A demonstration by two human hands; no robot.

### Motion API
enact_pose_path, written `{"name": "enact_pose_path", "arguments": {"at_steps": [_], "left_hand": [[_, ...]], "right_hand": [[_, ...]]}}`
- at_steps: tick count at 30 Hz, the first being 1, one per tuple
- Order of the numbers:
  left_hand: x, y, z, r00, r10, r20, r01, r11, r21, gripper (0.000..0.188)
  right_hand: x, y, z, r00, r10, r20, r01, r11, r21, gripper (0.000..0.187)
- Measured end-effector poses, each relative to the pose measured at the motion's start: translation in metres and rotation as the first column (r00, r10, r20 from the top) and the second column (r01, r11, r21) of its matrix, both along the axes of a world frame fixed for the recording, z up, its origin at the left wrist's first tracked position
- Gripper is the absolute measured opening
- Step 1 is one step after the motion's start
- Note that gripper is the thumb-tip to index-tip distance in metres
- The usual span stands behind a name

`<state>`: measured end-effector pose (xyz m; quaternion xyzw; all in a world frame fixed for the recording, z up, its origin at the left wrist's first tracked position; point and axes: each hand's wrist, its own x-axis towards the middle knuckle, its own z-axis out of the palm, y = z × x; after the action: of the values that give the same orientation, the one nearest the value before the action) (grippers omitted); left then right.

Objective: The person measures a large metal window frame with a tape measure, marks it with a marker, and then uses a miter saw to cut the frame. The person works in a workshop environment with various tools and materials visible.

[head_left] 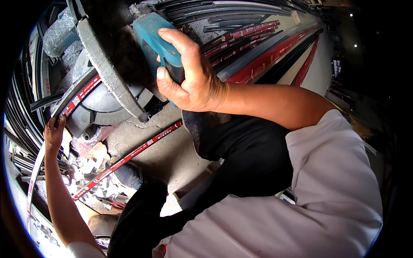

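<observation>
My right hand (195, 79) is wrapped round the teal and black handle (152, 32) of a mitre saw. Below and left of the handle, the saw's curved grey guard (107, 69) is covered in metal chips. My left hand (53, 135) pinches a dark metal profile with red printed film (79, 96) near the saw's round grey base (101, 103). The profile runs up under the guard, where its far end is hidden. Whether the blade touches it cannot be seen.
Another red-filmed strip (133, 155) slants across the floor near my feet. White scraps and pliers with red handles (112, 203) lie at lower left. Dark profiles (23, 103) are heaped along the left; long red and black bars (262, 62) are stacked at upper right.
</observation>
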<state>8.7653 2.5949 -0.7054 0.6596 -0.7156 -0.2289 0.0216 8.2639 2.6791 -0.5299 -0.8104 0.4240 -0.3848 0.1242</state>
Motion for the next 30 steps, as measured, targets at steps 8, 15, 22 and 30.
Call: {"name": "enact_pose_path", "arguments": {"at_steps": [8, 15, 22, 30], "left_hand": [[0.003, 0.001, -0.002, 1.0, 0.017, -0.021, -0.017, 1.0, 0.006, 0.05], [0.002, -0.001, -0.003, 1.0, -0.013, -0.004, 0.013, 1.0, -0.011, 0.051], [0.001, 0.003, 0.0, 1.0, 0.008, -0.006, -0.008, 1.0, 0.003, 0.055], [-0.012, 0.007, 0.022, 1.0, 0.005, -0.013, -0.004, 0.992, 0.125, 0.057]], "right_hand": [[0.0, 0.002, -0.007, 0.999, -0.003, 0.038, 0.004, 1.0, -0.03, 0.073], [-0.005, 0.009, -0.01, 0.998, 0.052, -0.038, -0.052, 0.999, -0.002, 0.074], [-0.012, 0.02, -0.025, 0.996, 0.061, -0.062, -0.058, 0.997, 0.047, 0.079], [0.025, -0.031, -0.003, 0.976, -0.175, 0.127, 0.2, 0.952, -0.23, 0.05]]}}
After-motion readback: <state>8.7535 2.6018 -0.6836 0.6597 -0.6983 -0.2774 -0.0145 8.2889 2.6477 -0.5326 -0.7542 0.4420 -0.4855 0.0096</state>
